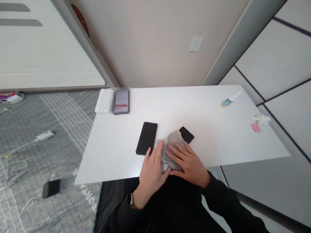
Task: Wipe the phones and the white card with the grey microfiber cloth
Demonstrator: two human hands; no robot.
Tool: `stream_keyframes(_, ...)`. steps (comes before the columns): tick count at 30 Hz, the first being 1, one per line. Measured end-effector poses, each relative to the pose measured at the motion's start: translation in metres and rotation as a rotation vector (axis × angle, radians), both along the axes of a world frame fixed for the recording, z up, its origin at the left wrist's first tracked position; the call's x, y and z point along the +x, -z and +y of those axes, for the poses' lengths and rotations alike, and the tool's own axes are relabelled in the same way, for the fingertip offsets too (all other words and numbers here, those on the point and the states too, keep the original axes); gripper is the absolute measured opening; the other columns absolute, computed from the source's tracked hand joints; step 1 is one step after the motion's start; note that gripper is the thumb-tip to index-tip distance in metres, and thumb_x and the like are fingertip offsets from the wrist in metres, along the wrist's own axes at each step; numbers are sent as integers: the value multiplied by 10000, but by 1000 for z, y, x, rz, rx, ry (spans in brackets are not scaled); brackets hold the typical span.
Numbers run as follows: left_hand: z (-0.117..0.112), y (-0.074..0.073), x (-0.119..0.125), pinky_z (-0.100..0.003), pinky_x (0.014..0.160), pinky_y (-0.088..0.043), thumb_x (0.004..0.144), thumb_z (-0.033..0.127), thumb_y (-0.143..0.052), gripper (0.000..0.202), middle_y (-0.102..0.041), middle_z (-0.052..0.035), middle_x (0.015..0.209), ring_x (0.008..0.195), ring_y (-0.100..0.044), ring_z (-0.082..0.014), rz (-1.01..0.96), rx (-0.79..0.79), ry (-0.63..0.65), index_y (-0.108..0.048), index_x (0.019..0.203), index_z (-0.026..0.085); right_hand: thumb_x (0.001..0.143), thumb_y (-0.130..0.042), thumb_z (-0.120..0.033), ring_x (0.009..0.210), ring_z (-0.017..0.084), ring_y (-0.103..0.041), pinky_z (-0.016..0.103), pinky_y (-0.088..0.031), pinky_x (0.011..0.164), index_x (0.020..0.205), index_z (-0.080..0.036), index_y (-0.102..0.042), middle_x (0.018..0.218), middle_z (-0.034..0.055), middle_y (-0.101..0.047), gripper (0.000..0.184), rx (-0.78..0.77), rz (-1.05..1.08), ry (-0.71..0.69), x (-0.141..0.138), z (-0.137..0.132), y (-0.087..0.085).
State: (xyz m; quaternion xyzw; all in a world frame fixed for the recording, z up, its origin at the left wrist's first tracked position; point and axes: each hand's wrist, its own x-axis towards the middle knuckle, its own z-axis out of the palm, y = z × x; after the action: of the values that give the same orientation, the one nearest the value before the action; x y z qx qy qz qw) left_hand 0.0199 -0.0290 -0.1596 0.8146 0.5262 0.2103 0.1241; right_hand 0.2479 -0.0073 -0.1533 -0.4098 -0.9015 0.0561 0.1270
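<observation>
A grey cloth (171, 142) lies over a black phone (187, 134) near the front of the white table (213, 129); only the phone's far end shows. My right hand (187, 161) presses flat on the cloth with fingers spread. My left hand (152, 170) rests beside it, holding the cloth's left edge, thumb against the right hand. A second black phone (147, 138) lies screen up just left of the cloth, touched by my left fingertips.
A small spray bottle (230, 100) lies at the table's far right. A pink note (255, 127) and crumpled tissue (261, 118) sit at the right edge. A white tray (104, 101) sits at the far left corner. Cables, a charger (45, 135) and a dark device (51, 188) lie on the floor.
</observation>
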Motion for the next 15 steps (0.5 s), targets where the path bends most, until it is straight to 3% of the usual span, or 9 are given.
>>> stream_keyframes(4,-1,-1,2,-527,1273,-339,959,369,-665,936,-485,-191,1625,1496,-493,-299,6,15,-19,-94,1661,128,1028,-491,-685,1564,430,-333,718,-248,1216,1634,-189,-404,1727,221,-259,788,17,-26,154,6,9,-3)
stream_keyframes(6,-1,-2,3,-521,1276,-338,972,390,-653,931,-491,-190,1620,1499,-490,-288,13,16,-23,-82,1659,127,1026,-483,-688,1575,487,-264,766,-212,1195,1644,-122,-369,1718,270,-239,846,23,-26,200,2,8,-3)
stream_keyframes(11,-1,-1,0,-526,1245,-388,878,313,-700,997,-472,-200,1631,1492,-494,-323,24,3,-8,-103,1654,126,932,-412,-875,1576,325,-328,590,-246,1272,1655,-314,-346,1718,50,-355,918,-20,-48,1,-10,-5,-2)
stream_keyframes(13,-1,-1,0,-532,1235,-401,890,310,-692,989,-465,-201,1635,1501,-481,-332,16,11,-15,-96,1658,130,987,-395,-813,1563,325,-350,630,-208,1271,1672,-316,-291,1721,59,-347,852,-17,-52,56,-4,-2,-1)
stream_keyframes(15,-1,-1,1,-531,1232,-405,944,340,-666,945,-478,-195,1627,1506,-474,-328,7,28,-36,-87,1662,135,1057,-382,-697,1575,391,-303,734,-137,1236,1694,-252,-217,1732,136,-296,795,6,-49,185,2,4,1)
